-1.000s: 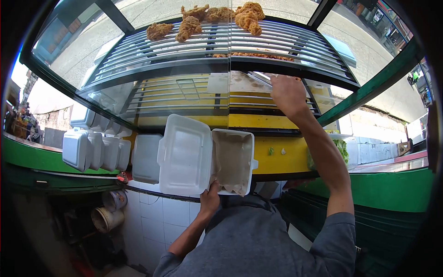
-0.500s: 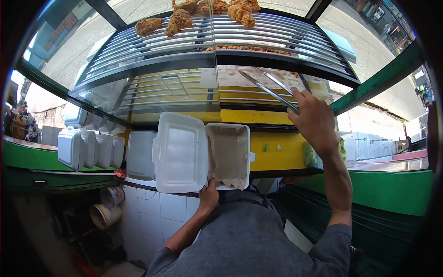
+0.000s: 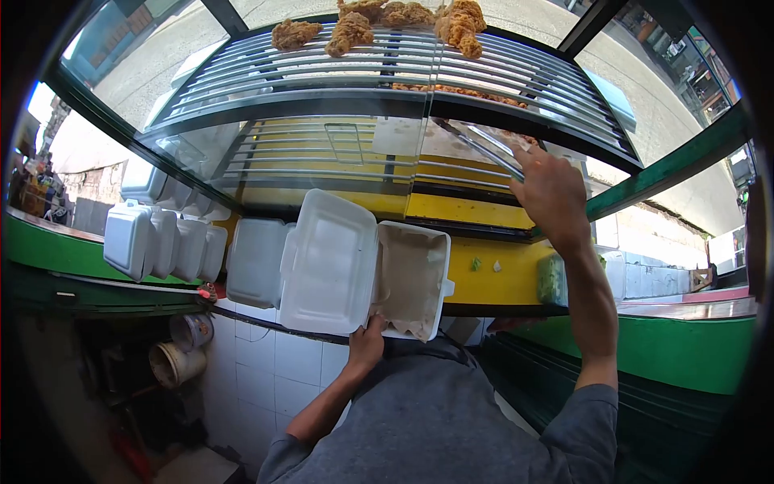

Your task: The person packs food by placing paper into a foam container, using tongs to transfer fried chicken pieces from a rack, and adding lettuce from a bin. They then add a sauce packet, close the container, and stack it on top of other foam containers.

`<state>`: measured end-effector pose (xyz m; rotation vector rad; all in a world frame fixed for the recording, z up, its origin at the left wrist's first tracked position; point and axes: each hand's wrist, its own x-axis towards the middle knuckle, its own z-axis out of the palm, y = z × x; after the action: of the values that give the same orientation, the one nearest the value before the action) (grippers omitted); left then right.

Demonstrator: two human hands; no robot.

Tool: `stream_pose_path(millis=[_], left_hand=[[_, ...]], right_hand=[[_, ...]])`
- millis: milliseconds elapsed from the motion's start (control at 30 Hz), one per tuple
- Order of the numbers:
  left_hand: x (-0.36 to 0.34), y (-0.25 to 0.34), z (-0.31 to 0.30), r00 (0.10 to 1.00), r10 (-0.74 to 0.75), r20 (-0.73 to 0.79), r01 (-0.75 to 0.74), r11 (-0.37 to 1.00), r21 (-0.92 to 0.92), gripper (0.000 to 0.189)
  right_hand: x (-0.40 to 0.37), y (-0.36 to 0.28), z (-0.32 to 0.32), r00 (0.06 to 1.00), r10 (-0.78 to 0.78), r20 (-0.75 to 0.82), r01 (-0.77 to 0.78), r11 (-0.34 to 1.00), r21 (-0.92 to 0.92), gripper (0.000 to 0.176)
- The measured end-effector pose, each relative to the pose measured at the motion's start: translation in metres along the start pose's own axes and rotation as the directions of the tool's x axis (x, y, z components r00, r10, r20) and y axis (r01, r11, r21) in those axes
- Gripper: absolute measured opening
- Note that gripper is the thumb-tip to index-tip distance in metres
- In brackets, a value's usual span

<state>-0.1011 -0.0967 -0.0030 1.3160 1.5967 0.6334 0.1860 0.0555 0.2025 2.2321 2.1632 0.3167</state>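
My left hand (image 3: 368, 343) grips the near edge of an open white foam takeaway box (image 3: 330, 262), fingers wrapped at its hinge side. Brown paper (image 3: 411, 278) lines the box's right half, where no food shows. Metal tongs (image 3: 493, 153) are in my right hand (image 3: 552, 198), their tips reaching under the upper rack into the lower part of the display case. Whether the tips touch anything I cannot make out. Close behind them lie small fried pieces (image 3: 520, 139), partly hidden by the rack's front bar.
Several fried chicken pieces (image 3: 351, 34) rest on the upper rack (image 3: 266, 68). A glass pane (image 3: 339, 149) covers the case's left front. Closed foam boxes (image 3: 129, 238) stand at left. A tub of green leaves (image 3: 551, 278) sits right, with scraps (image 3: 476, 264) on the yellow counter (image 3: 516, 282).
The view has turned slightly left. Relative to the case, my right hand and the tongs have moved left, tips nearer the glass edge. My left hand keeps hold of the box.
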Motion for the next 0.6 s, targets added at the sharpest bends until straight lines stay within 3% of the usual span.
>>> stream_pose_path(millis=[133,167,367,467,600], left_hand=[[-0.001,0.008,-0.002,0.998,0.008,0.055,-0.019,0.977,0.212,0.024],[0.0,0.009,-0.001,0.999,0.0,0.05,-0.009,0.983,0.182,0.024],[0.002,0.011,-0.003,0.996,0.01,0.085,-0.022,0.99,0.137,0.027],[0.003,0.01,-0.004,0.997,-0.016,0.081,0.012,0.998,0.057,0.028],[0.001,0.017,-0.008,0.995,-0.078,0.058,0.083,0.993,-0.084,0.029]], right_hand=[[-0.068,0.015,-0.052,0.993,0.013,0.113,-0.044,0.961,0.274,0.043],[-0.083,0.02,-0.059,0.986,0.005,0.168,-0.06,0.945,0.32,0.045],[-0.119,0.019,-0.072,0.906,-0.241,0.348,0.116,0.932,0.342,0.05],[-0.113,0.02,-0.068,0.952,-0.182,0.245,0.086,0.931,0.355,0.053],[-0.077,0.003,-0.052,0.991,0.06,0.118,-0.075,0.989,0.13,0.048]])
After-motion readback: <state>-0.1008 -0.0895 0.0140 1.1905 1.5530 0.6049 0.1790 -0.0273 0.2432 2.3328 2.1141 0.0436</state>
